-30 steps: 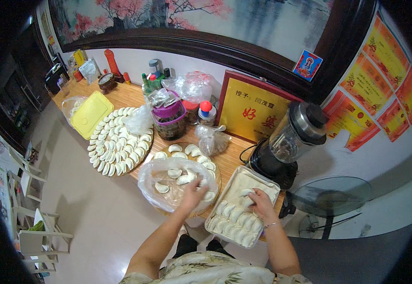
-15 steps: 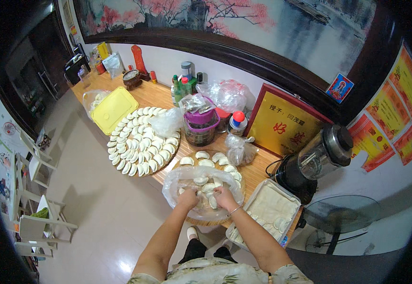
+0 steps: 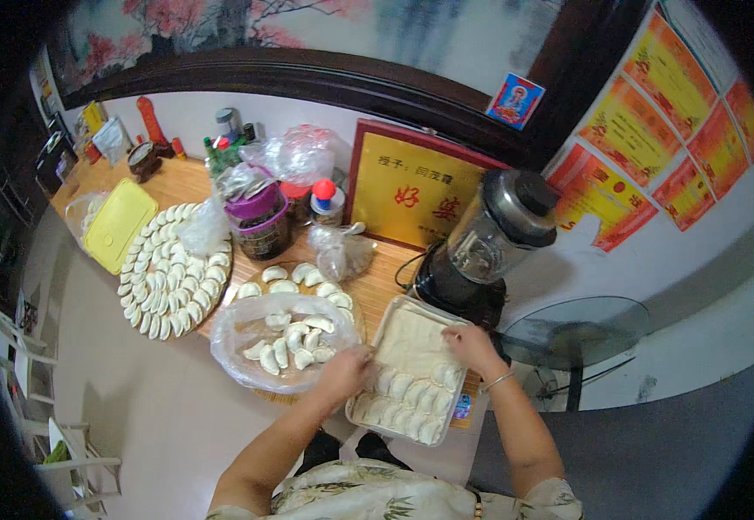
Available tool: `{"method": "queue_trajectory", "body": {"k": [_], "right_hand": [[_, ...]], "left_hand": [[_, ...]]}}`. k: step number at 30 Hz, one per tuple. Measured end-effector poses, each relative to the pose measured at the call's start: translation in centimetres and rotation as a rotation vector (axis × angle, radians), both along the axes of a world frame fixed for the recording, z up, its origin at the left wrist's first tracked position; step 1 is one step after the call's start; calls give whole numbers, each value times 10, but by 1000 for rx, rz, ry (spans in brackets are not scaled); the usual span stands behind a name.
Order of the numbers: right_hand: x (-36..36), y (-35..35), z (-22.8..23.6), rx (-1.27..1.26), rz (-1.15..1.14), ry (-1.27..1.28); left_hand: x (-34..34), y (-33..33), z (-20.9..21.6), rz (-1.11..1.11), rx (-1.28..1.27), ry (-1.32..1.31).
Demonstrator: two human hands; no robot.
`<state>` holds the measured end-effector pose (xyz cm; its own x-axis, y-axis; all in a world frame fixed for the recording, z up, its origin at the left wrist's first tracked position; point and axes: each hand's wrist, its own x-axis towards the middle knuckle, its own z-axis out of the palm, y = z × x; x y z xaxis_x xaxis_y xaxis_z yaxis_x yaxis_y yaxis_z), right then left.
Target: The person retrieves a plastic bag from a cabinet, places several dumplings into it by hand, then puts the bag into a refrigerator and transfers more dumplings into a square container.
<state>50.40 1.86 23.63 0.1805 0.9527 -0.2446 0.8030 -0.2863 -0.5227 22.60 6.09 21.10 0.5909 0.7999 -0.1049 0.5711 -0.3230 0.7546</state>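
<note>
A white rectangular tray [image 3: 354,419] stands at the table's near right, with rows of pale dumplings [image 3: 412,400] in its near half. Over its far half lies a pale, soft sheet [image 3: 412,341]. My left hand [image 3: 348,374] is closed at the tray's left side, by the sheet's near edge. Opposite, my right hand [image 3: 471,347] pinches at the sheet's right edge by the rim. The fingertips of the left are partly hidden. Left of the tray, an open clear plastic bag [image 3: 237,368] holds several loose dumplings [image 3: 295,338] on a round board.
Behind the tray stands a black-based blender [image 3: 472,251]. A round board of dumplings [image 3: 173,282], a yellow lid [image 3: 120,227], a purple-rimmed container [image 3: 260,221] and a knotted plastic bag [image 3: 342,251] share the table. A framed gold plaque [image 3: 412,191] leans against the wall.
Both hands have left the plastic bag and moved right to the tray's two sides. More dumplings show in the tray's near half. The view has swung right.
</note>
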Motion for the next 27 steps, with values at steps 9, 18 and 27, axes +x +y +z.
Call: {"method": "queue_trajectory", "body": {"k": [9,18,27], "right_hand": [[14,-53,-35,0,380,-662],[58,-53,-31,135,424,-336],[36,-45,-15,-38,541,-92]], "left_hand": [[126,-36,-36,-257,-1,144],[154,-36,-47,-127,2,133],[124,-59,-48,0,-203,-64]]}}
